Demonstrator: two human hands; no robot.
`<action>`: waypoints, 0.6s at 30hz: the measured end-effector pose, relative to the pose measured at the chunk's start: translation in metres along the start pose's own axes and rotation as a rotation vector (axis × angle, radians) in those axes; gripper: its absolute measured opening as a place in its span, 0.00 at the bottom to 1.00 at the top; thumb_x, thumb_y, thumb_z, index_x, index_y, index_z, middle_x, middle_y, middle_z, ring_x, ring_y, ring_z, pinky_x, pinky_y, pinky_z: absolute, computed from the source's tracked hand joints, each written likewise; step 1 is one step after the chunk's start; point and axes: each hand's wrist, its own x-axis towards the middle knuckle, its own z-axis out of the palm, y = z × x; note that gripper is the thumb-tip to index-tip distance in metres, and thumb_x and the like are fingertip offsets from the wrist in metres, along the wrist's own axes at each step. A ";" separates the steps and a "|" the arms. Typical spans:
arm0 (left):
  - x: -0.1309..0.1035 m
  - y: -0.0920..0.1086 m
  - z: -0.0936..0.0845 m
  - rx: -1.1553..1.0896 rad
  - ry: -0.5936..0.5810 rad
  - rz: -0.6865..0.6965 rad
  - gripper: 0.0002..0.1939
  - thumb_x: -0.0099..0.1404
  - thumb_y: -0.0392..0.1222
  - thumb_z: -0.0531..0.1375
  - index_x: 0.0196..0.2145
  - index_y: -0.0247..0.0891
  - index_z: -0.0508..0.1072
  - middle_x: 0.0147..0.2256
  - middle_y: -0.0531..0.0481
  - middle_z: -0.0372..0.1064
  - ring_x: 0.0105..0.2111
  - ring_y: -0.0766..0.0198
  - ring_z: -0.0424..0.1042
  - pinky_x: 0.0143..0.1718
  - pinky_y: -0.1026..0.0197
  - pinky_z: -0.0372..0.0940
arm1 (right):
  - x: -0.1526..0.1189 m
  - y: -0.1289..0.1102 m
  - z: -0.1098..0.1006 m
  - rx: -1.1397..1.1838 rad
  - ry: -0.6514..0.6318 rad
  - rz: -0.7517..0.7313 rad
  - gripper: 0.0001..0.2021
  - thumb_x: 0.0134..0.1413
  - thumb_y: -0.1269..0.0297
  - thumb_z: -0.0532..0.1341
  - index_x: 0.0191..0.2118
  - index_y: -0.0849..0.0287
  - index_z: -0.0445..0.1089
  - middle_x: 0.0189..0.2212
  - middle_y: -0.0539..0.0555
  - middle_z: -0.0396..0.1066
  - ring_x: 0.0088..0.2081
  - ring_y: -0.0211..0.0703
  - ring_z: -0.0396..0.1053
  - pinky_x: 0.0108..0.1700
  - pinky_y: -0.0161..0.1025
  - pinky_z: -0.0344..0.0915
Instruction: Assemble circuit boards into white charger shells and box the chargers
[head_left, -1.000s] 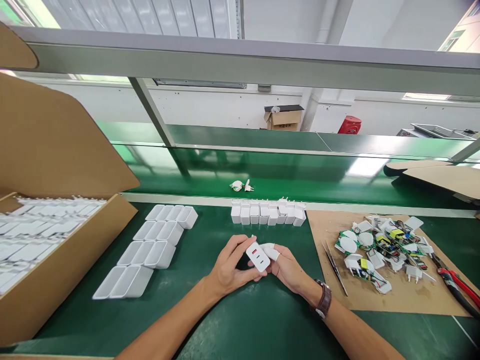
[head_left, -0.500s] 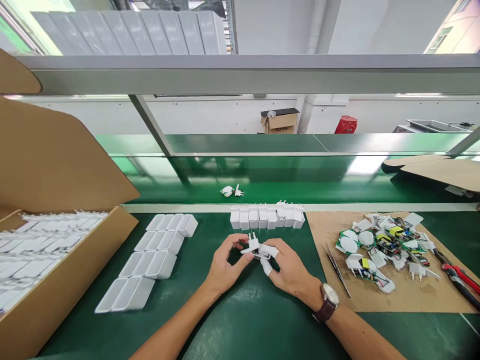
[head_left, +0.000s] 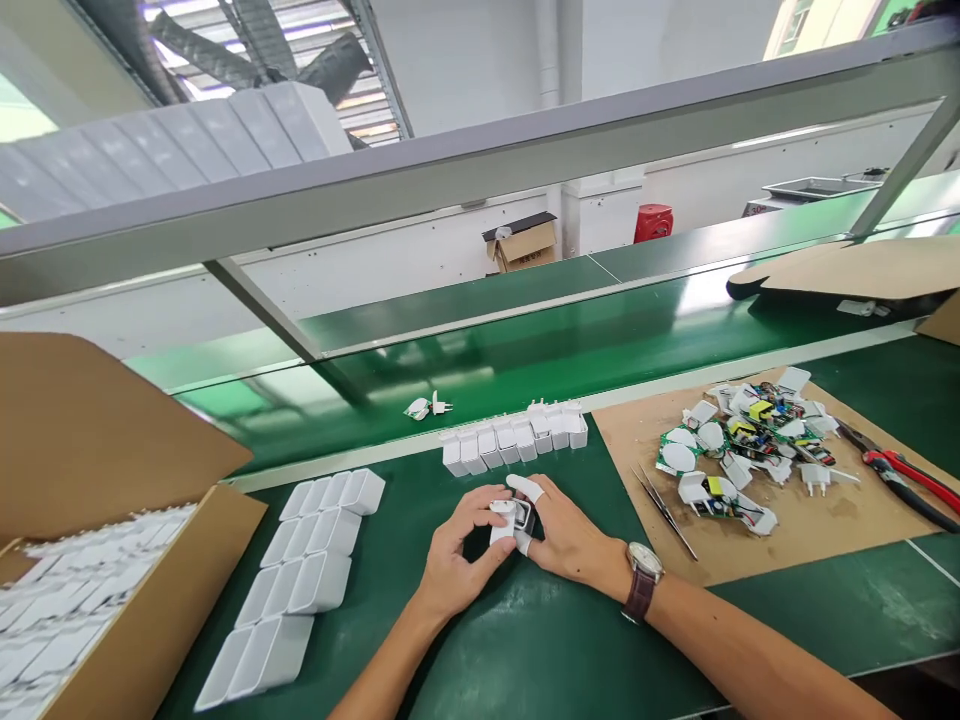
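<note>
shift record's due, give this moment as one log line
left hand: holds white plastic piece | right hand: holds same piece | tweezers: on brown sheet | circuit parts: heaped on sheet

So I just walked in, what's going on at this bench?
A person is handling a small white plastic part with both hands: the left hand and right hand hold it above the green bench. To their left are open white shells and a cardboard box of white pieces. To their right, a brown sheet bears tweezers, pliers and a heap of circuit boards and white parts.
</note>
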 end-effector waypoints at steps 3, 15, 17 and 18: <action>0.003 0.003 0.000 0.194 0.035 0.165 0.14 0.66 0.38 0.69 0.48 0.42 0.76 0.49 0.41 0.77 0.53 0.52 0.76 0.54 0.48 0.74 | 0.000 0.000 0.001 -0.002 -0.001 0.003 0.38 0.53 0.75 0.63 0.69 0.60 0.50 0.52 0.62 0.65 0.51 0.54 0.66 0.53 0.53 0.71; 0.003 0.024 0.012 0.805 0.136 0.317 0.12 0.66 0.37 0.68 0.48 0.38 0.77 0.39 0.43 0.71 0.35 0.59 0.73 0.34 0.58 0.73 | 0.000 0.000 0.005 -0.004 -0.010 0.016 0.37 0.49 0.77 0.61 0.66 0.62 0.53 0.49 0.61 0.64 0.48 0.52 0.64 0.52 0.52 0.70; 0.004 0.025 0.011 0.830 0.115 0.291 0.11 0.66 0.42 0.68 0.46 0.38 0.78 0.36 0.45 0.70 0.32 0.61 0.72 0.32 0.59 0.71 | 0.000 0.001 0.006 -0.007 -0.021 0.024 0.38 0.47 0.78 0.60 0.66 0.61 0.53 0.49 0.60 0.64 0.49 0.53 0.64 0.52 0.52 0.70; 0.005 0.025 0.012 0.838 0.107 0.270 0.10 0.66 0.44 0.68 0.44 0.39 0.79 0.36 0.45 0.70 0.32 0.61 0.72 0.30 0.60 0.71 | 0.000 0.002 0.006 -0.009 -0.025 0.023 0.38 0.47 0.78 0.60 0.66 0.61 0.54 0.49 0.60 0.64 0.49 0.53 0.64 0.52 0.52 0.70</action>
